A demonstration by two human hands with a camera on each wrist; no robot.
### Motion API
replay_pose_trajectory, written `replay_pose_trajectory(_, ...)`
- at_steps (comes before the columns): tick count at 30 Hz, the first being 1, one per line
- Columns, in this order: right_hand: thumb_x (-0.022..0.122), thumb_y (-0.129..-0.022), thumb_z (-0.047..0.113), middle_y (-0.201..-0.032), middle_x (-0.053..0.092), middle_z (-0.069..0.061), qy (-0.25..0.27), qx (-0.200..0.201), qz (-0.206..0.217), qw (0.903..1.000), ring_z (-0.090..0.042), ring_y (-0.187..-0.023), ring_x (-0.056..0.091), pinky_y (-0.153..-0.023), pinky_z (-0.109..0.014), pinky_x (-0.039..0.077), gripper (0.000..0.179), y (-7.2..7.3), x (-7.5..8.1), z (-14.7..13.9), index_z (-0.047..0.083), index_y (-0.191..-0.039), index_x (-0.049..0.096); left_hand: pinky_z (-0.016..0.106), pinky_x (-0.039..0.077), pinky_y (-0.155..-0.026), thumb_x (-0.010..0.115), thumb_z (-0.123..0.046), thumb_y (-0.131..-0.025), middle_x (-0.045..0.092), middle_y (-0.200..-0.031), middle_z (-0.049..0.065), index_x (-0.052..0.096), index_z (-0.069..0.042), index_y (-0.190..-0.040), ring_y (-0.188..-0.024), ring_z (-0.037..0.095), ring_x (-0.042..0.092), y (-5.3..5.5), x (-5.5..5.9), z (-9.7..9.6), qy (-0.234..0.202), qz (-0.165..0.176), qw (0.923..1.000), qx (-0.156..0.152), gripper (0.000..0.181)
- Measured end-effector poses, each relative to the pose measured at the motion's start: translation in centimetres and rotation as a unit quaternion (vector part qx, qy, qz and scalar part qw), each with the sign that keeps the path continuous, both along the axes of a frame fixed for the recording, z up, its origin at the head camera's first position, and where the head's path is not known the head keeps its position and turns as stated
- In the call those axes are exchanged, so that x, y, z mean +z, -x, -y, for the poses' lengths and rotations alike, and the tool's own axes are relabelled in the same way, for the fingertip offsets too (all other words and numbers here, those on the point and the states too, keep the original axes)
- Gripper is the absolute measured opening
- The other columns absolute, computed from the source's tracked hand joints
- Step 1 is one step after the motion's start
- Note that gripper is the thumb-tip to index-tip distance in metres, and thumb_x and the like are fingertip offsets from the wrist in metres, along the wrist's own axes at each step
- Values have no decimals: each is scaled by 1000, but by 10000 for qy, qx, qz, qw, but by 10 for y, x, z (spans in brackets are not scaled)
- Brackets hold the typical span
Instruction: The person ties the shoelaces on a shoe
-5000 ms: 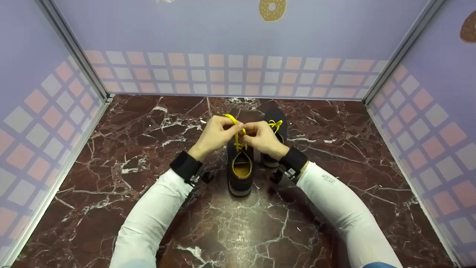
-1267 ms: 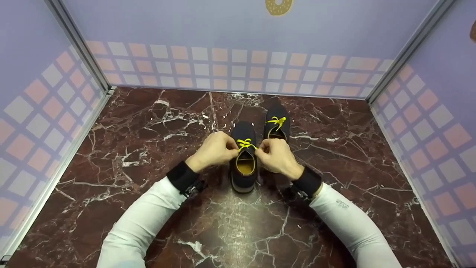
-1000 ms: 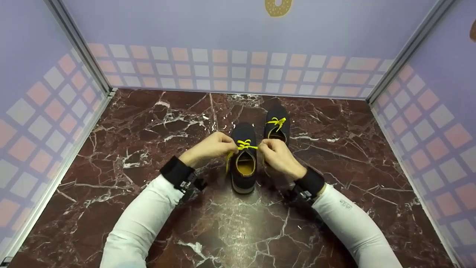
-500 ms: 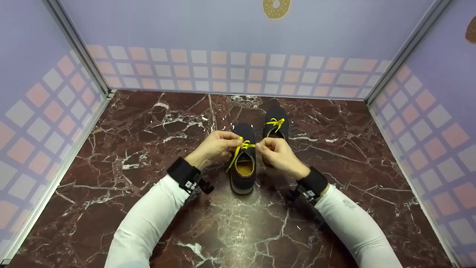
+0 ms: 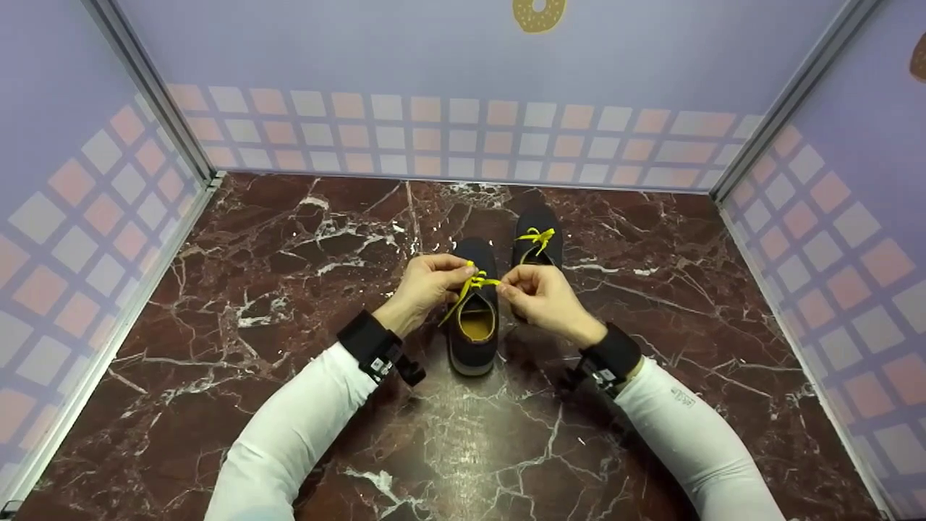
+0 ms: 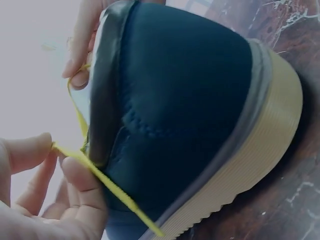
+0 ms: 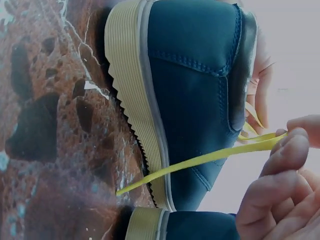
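Note:
A dark lace-up shoe [image 5: 474, 358] with a yellow insole stands at the middle of the floor, its toe pointing away. My left hand [image 5: 423, 289] is at the left of its lacing and pinches a yellow shoelace [image 6: 117, 192] between thumb and finger; the free tail slants down across the shoe's side. On the other side, my right hand [image 5: 546, 297] pinches the other lace end [image 7: 210, 156], drawn out from the lacing, its tail trailing over the cream ribbed sole [image 7: 127, 75]. Both hands are apart, with the shoe's opening between and below them.
A matching shoe [image 5: 537, 217] stands farther back to the right, its yellow laces in a bow [image 5: 537, 236]; my right hand overlaps its heel. Purple panels [image 5: 463, 65] with pink and white squares enclose the marbled floor [image 5: 289, 405] at the back and sides.
Five seconds ago both hands were close together above the shoe; they have since parted to either side. Lately the left hand has lifted inward with its lace, while the right has barely moved.

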State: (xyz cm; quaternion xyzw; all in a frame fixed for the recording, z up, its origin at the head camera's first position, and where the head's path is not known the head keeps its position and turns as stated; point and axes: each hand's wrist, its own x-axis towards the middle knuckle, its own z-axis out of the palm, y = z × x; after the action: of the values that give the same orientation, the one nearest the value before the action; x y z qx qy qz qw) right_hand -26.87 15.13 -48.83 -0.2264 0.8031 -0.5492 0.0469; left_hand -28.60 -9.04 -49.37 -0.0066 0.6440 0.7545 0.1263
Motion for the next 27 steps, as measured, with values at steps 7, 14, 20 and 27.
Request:
replay_pose_trajectory(7, 74, -104, 3, -81, 79, -29, 21, -176, -271, 9995, -18, -51, 70, -45, -21, 53, 14, -4, 5, 0, -9, -109, 79, 19, 53, -59, 81, -5, -101, 83, -88, -7, 81, 7, -114, -71, 5, 67, -1, -4, -4, 309, -390, 9983, 294, 18)
replay_pose_trajectory(14, 79, -101, 3, -96, 87, -20, -21, -629, -1416, 9879, -11, -71, 77, -64, -14, 60, 14, -2, 5, 0, -2, -112, 86, 19, 52, -58, 80, -2, -101, 81, -80, -6, 82, 2, -114, -70, 7, 70, -2, -3, -7, 346, -462, 9974, 438, 14)
replay_pose_trajectory(20, 76, -102, 4, -112, 88, -15, -84, -666, -2307, 9707, -19, -84, 83, -75, -15, 63, 21, 4, 7, 1, 0, -120, 86, 18, 54, -58, 81, -3, -100, 80, -80, -8, 80, 9, -124, -68, 5, 69, -2, -3, -7, 361, -500, 9971, 447, 27)
replay_pose_trajectory(27, 74, -105, 9, -111, 88, -14, -122, -606, -2435, 9679, -3, -76, 70, -70, -11, 54, 20, 17, 24, 11, 3, -120, 86, 19, 51, -57, 88, -7, -95, 79, -78, -8, 87, -2, -108, -61, 6, 64, -3, -4, -7, 367, -580, 9964, 493, 14)
